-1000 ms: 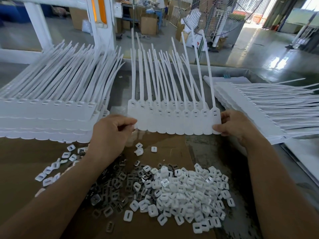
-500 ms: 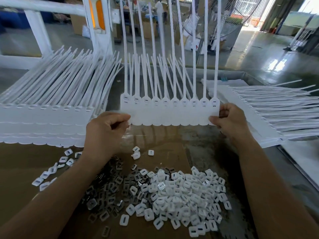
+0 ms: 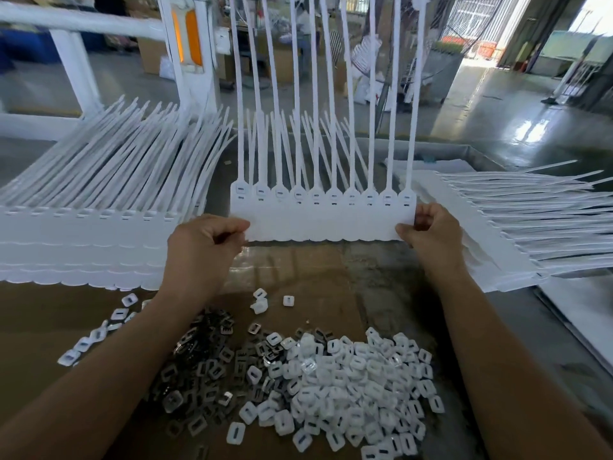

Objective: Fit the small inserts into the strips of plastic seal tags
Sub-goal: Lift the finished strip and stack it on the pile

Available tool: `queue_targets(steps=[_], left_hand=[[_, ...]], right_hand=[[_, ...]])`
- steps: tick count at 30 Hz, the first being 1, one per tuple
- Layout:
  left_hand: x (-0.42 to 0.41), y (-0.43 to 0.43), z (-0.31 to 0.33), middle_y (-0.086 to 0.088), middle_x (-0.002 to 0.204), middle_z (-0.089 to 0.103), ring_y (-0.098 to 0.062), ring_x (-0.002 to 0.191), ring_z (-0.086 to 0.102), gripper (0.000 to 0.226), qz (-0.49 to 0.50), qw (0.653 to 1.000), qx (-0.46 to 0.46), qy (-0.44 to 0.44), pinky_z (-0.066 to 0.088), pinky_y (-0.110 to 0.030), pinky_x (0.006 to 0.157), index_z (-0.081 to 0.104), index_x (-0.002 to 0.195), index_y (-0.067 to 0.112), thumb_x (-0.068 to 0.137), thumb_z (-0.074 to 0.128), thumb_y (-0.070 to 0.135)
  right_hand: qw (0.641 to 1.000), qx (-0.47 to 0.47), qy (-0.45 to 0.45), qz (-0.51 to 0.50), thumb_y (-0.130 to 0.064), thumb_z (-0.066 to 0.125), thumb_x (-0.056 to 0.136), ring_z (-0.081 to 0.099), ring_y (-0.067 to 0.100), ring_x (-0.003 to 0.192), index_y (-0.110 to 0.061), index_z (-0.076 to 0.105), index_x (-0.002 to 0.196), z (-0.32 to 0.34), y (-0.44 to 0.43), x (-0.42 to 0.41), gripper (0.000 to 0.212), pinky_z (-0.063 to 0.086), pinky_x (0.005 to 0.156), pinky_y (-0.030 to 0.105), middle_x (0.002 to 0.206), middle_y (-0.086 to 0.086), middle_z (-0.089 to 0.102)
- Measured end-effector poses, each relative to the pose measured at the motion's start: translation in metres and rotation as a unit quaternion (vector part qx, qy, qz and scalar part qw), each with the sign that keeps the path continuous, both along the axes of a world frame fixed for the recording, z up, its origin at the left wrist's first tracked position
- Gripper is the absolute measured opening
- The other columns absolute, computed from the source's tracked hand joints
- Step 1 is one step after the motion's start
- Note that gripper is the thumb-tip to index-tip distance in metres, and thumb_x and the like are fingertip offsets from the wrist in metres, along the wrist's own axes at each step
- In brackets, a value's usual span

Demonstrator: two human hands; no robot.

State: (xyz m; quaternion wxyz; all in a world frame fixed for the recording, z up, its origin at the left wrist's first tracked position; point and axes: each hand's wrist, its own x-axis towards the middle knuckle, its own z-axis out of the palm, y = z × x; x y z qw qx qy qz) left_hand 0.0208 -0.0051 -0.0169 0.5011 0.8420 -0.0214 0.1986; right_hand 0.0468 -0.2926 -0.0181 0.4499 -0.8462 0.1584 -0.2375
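Head view. I held one strip of seal tags (image 3: 323, 224) upright above the bench. Its ten tails stood vertical and ran out of the top of the frame. My left hand (image 3: 202, 247) pinched the strip's lower left corner between thumb and curled fingers. My right hand (image 3: 431, 234) pinched the lower right corner in the same manner. The strip's scalloped bottom edge hung clear of the cardboard sheet (image 3: 298, 270) beneath it. Each tag head showed slots near the base of its tail, but I could not tell whether any slot was filled.

A heap of white inserts (image 3: 348, 386) lay on the cardboard between my forearms. A patch of darker metal inserts (image 3: 199, 370) touched its left side and ran partly under my left forearm. One stack of strips (image 3: 83, 240) lay flat to my left. A second stack (image 3: 497, 227) lay just beside my right hand.
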Motion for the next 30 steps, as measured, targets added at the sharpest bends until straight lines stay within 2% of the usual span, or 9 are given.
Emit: queue_targets(steps=[4,10,11,14,16,21,25,28,30], left_hand=[[0.015,0.0,-0.006,0.0,0.091,0.065,-0.001,0.071,0.054,0.023,0.009,0.996,0.072,0.043,0.038,-0.001,0.067,0.067,0.106,0.015,0.085,0.061,0.01],[0.03,0.0,-0.014,-0.009,0.112,0.063,-0.019,0.098,0.055,0.034,0.013,0.983,0.167,0.079,0.038,-0.028,0.089,0.058,0.121,0.016,0.087,0.059,0.02],[0.03,0.001,-0.014,-0.009,0.111,0.064,-0.021,0.099,0.056,0.03,0.011,0.982,0.175,0.074,0.039,-0.029,0.088,0.06,0.117,0.015,0.087,0.058,0.02],[0.029,0.002,-0.014,-0.009,0.088,0.067,-0.021,0.082,0.059,0.017,-0.014,0.977,0.206,0.059,0.038,-0.023,0.065,0.068,0.089,0.007,0.089,0.054,0.017],[0.029,0.002,-0.013,-0.012,0.09,0.067,-0.02,0.08,0.058,0.02,-0.022,0.974,0.216,0.07,0.035,-0.022,0.066,0.067,0.088,0.003,0.09,0.053,0.017],[0.02,0.003,-0.006,-0.005,0.125,0.057,-0.019,0.104,0.056,0.032,-0.021,0.978,0.179,0.103,0.031,-0.02,0.084,0.058,0.121,0.015,0.09,0.054,0.021],[0.012,0.007,0.004,-0.004,0.117,0.062,0.002,0.066,0.053,0.03,-0.033,0.984,0.144,0.098,0.04,-0.014,0.071,0.059,0.119,0.019,0.089,0.055,0.018],[0.008,0.011,0.01,0.002,0.102,0.065,0.002,0.07,0.056,0.027,-0.054,0.989,0.093,0.101,0.042,-0.016,0.071,0.063,0.113,0.021,0.087,0.057,0.017],[0.006,0.014,0.014,0.011,0.091,0.066,-0.002,0.072,0.061,0.023,-0.07,0.99,0.032,0.117,0.042,-0.012,0.062,0.066,0.107,0.025,0.086,0.06,0.018]], right_hand=[[1.0,0.004,0.012,0.014,-0.007,0.067,0.081,0.055,0.009,0.082,-0.015,0.056,0.103,-0.011,0.007,0.006,0.026,0.043,0.079,0.023,0.092,-0.007,0.058],[0.998,-0.053,0.029,-0.004,-0.008,0.062,0.086,0.052,0.009,0.095,-0.005,0.056,0.121,-0.02,0.005,0.008,0.036,0.035,0.082,0.017,0.116,0.006,0.062],[0.997,-0.063,0.032,-0.007,-0.01,0.06,0.087,0.054,0.012,0.1,-0.006,0.056,0.122,-0.02,0.004,0.008,0.035,0.035,0.084,0.018,0.118,0.008,0.061],[0.993,-0.103,0.057,-0.005,-0.017,0.057,0.09,0.053,0.019,0.113,-0.009,0.056,0.124,-0.022,0.002,0.008,0.035,0.033,0.091,0.022,0.124,0.008,0.059],[0.988,-0.143,0.061,0.003,-0.02,0.058,0.089,0.051,0.019,0.117,-0.011,0.057,0.124,-0.022,0.003,0.007,0.036,0.03,0.093,0.021,0.127,0.007,0.057],[0.961,-0.251,0.033,0.107,-0.02,0.059,0.089,0.048,0.017,0.12,-0.012,0.065,0.113,-0.014,0.02,0.0,0.026,0.025,0.1,0.021,0.127,0.002,0.058],[0.923,-0.32,0.048,0.206,-0.016,0.06,0.088,0.048,0.016,0.119,-0.013,0.067,0.113,-0.015,0.034,-0.003,0.026,0.027,0.101,0.021,0.126,0.004,0.059],[0.915,-0.327,0.078,0.221,-0.017,0.056,0.091,0.043,0.016,0.126,-0.013,0.06,0.123,-0.016,0.038,-0.005,0.032,0.024,0.106,0.024,0.133,0.002,0.053],[0.913,-0.332,0.089,0.221,-0.018,0.052,0.094,0.038,0.014,0.13,-0.013,0.053,0.13,-0.017,0.038,-0.005,0.037,0.02,0.107,0.023,0.138,0.001,0.048]])
